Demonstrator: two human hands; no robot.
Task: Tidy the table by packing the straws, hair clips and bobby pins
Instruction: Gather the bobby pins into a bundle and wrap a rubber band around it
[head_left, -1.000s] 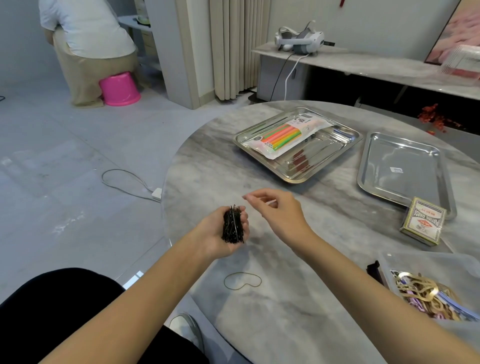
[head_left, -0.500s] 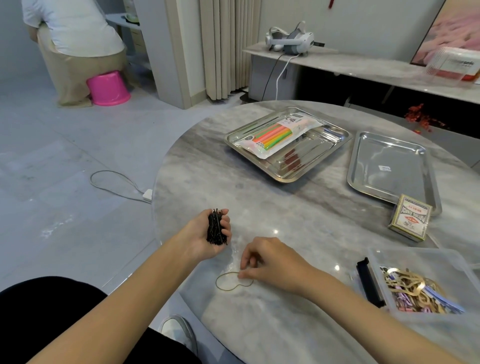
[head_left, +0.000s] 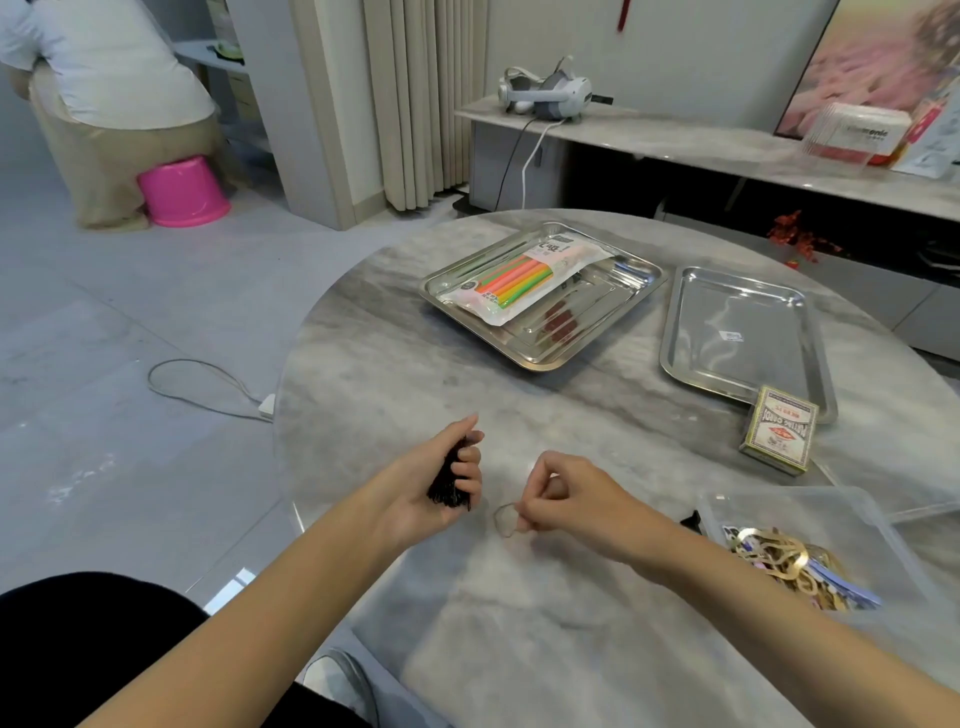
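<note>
My left hand (head_left: 441, 483) is closed around a black bundle of bobby pins (head_left: 450, 483), held just above the marble table (head_left: 405, 374). Close to its right, my right hand (head_left: 566, 499) pinches a thin rubber band (head_left: 505, 519), which hangs from the fingertips. A sealed pack of coloured straws (head_left: 524, 278) lies in the steel tray (head_left: 597, 338) at the far middle of the table. At the near right a clear plastic box (head_left: 810, 519) holds gold and coloured hair clips (head_left: 789, 566).
A second steel tray (head_left: 743, 332) sits bare at the far right, with a small card box (head_left: 779, 436) leaning on its near rim. Beyond the table, a person sits on a pink stool (head_left: 182, 192), and a cable (head_left: 197, 384) lies on the floor.
My right hand went down to the rubber band lying on the table, pinched it and lifted it up beside the bundle. My left hand kept hold of the bobby pins.
</note>
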